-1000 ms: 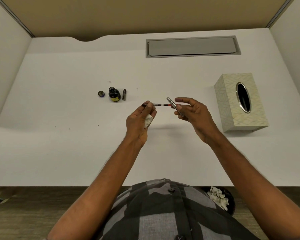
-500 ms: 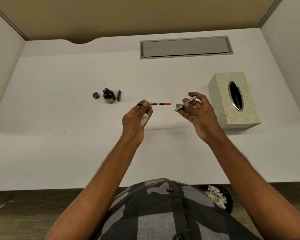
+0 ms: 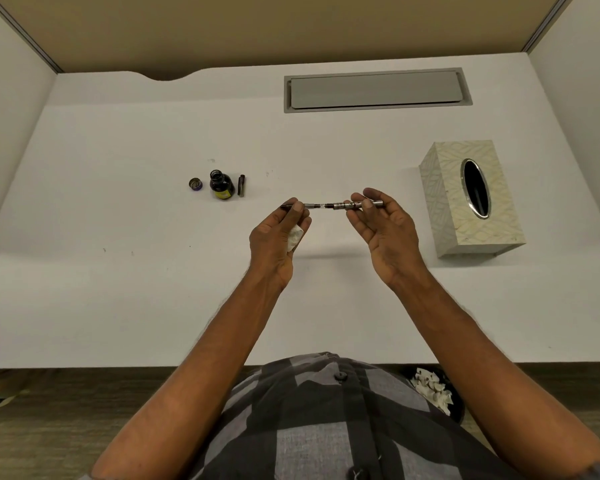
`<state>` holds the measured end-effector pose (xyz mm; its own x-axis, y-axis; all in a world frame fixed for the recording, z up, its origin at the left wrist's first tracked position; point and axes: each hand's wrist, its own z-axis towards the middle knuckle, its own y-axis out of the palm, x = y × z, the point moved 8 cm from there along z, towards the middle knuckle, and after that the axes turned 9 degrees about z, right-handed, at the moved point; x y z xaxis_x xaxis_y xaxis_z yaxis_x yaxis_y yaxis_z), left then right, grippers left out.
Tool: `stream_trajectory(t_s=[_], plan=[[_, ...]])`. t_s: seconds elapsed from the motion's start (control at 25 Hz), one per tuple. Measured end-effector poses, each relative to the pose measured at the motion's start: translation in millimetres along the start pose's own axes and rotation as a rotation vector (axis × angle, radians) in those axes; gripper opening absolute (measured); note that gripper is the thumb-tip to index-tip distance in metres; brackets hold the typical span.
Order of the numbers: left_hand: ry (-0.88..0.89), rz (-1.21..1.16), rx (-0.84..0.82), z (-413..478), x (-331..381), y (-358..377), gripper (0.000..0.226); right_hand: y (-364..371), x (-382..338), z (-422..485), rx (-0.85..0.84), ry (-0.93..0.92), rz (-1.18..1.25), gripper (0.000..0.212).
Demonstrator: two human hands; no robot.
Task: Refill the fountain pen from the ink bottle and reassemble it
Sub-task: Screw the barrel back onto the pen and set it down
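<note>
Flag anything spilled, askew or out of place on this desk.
No spill shows. The ink bottle stands upright but uncapped, its cap lying beside it. A small dark pen part lies loose on its other side. Crumpled tissue sits tucked in the left hand.

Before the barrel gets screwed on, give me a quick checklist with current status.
1. Left hand pinches the nib section: ok.
2. Right hand holds the metal barrel: ok.
3. Barrel in line with the section, mouth over its rear end: ok.
4. Threads engaged: cannot tell.
5. Tissue tucked in left palm for drips: ok.
6. Ink bottle capped: not ok; it stands open, lid beside it on the desk.
</note>
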<state>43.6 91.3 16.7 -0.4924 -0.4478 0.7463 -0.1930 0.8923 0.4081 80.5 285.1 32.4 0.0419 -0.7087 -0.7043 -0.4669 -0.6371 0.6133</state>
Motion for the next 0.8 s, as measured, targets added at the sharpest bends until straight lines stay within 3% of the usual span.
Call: stream_trajectory(t_s=[0.2, 0.44, 0.68, 0.8], plan=[[-0.024, 0.025, -0.066, 0, -4, 3, 0.017, -3, 9, -3, -0.065, 0.037, -0.110, 0.033], [-0.037, -0.010, -0.080, 6, -5, 2, 0.017, -3, -2, -1, -0.145, -0.025, -0.187, 0.027], [-0.034, -0.013, -0.112, 8, -5, 10, 0.017, -15, -13, 3, -0.036, -0.093, -0.282, 0.013], [-0.031, -0.027, -0.129, 9, -4, 11, 0.018, -22, -7, 5, 0.037, -0.053, -0.457, 0.033]])
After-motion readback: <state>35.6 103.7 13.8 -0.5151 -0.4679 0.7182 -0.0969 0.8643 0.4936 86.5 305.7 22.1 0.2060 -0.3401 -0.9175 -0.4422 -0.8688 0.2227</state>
